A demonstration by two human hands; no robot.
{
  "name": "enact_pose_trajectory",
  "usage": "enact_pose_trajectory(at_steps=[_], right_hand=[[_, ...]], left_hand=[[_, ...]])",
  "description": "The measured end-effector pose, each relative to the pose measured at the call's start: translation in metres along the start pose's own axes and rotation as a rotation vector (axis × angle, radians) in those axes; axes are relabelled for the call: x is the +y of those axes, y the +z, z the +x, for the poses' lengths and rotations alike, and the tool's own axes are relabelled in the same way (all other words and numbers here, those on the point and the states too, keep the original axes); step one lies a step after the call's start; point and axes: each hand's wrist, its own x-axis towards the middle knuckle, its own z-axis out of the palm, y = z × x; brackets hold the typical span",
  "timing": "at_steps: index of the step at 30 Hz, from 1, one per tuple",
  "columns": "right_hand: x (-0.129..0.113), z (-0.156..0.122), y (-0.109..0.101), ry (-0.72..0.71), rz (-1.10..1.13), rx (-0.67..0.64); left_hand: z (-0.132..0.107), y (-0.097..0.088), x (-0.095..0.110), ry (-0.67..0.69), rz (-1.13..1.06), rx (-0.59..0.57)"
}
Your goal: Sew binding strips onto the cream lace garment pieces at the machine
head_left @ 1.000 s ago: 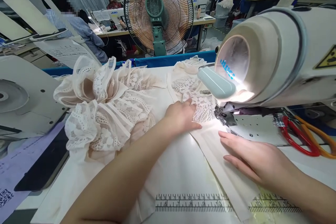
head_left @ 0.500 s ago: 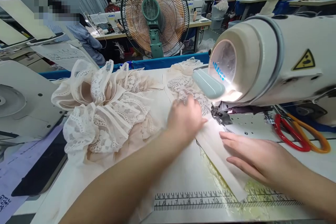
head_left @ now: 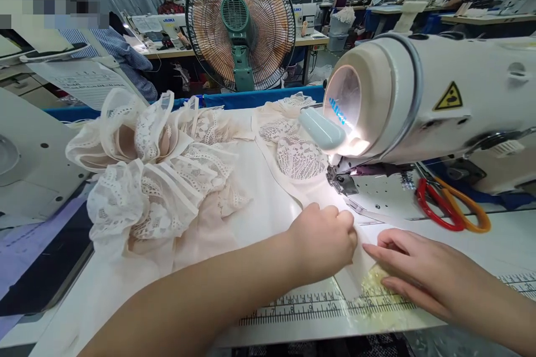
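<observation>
My left hand (head_left: 324,242) is curled into a loose fist, pinching the cream fabric strip (head_left: 352,273) just in front of the presser foot (head_left: 340,183). My right hand (head_left: 412,270) lies beside it with fingers stretched flat on the same strip, pressing it onto the table over the printed ruler (head_left: 318,304). The strip leads back to a lace piece (head_left: 299,156) lying under the lit head of the white sewing machine (head_left: 422,100).
A heap of cream lace garments (head_left: 154,173) sits to the left. Red and orange scissors (head_left: 450,206) lie on the machine bed at right. A standing fan (head_left: 240,22) and a person in a striped shirt (head_left: 121,56) are behind the table.
My left hand has pulled back from the lace near the needle toward me and closed on the strip. My right hand slid nearer too. The camera shifted right.
</observation>
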Motion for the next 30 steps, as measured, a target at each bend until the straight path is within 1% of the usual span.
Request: enact_pose_trajectory(at_steps=[2,3,11,18,21,26,30], right_hand=[[0.002,0.003,0.0,-0.004,0.007,-0.095],[0.002,0.005,0.0,-0.003,0.004,-0.118],[0.006,0.016,0.001,-0.012,-0.028,-0.057],[0.016,0.022,0.009,-0.052,-0.13,-0.015],[0.019,0.027,0.009,-0.064,-0.155,-0.007],[0.018,0.041,0.004,-0.03,-0.174,-0.083],[0.019,0.049,0.006,-0.017,-0.28,-0.073]], left_hand=[[0.001,-0.001,-0.003,-0.011,0.017,-0.008],[0.001,-0.001,-0.004,-0.014,0.028,-0.007],[0.001,0.001,-0.012,-0.015,0.088,0.077],[0.002,0.005,-0.016,0.035,0.089,0.138],[0.002,0.005,-0.017,0.05,0.08,0.133],[0.004,0.004,-0.017,0.03,0.034,0.101],[0.005,0.006,-0.02,0.017,0.05,0.113]])
